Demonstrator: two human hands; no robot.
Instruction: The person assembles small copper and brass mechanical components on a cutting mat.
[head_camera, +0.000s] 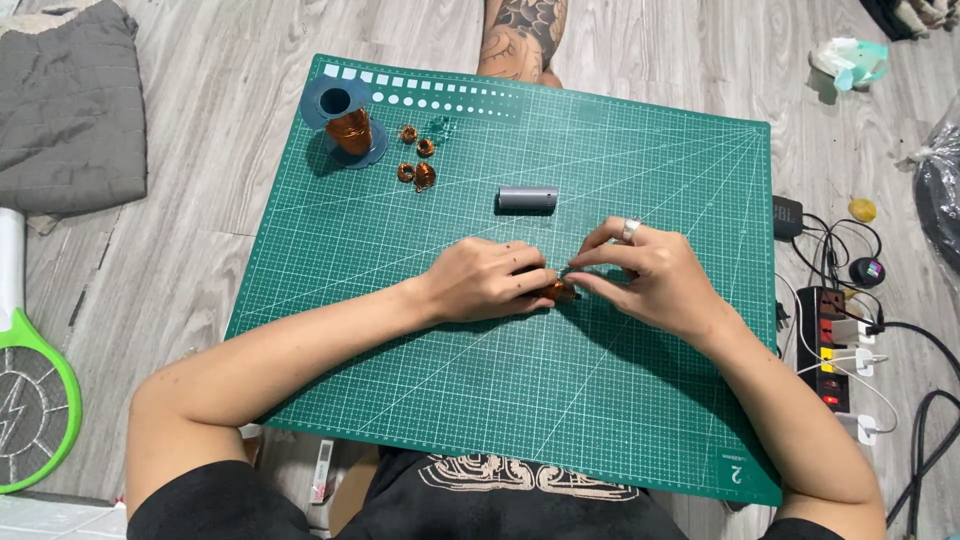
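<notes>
- small copper wire coil (560, 290) sits pinched between both hands near the middle of the green cutting mat (600, 400), which lies on the wooden floor (230, 110)
- left hand (485, 280) comes in from the left, its fingers (528, 275) curled together and clamped on the coil's left side, knuckles up
- right hand (650, 270) comes in from the right, thumb and forefinger tips closed on the coil's right end; a ring shows on one finger
- the coil lies right at the meeting point of the two sets of fingertips, so neither hand is nearer; it is mostly hidden, and its long axis cannot be told for sure, though it seems to run left to right between the hands
- grey cylinder (527, 199) lies on its side just beyond the hands, long axis left to right, apart from them
- spool of copper wire (348, 128) stands at the mat's far left corner, with several finished small coils (417, 160) just to its right, well apart from the hands
- power strip (832, 350) lies off the mat to the right
</notes>
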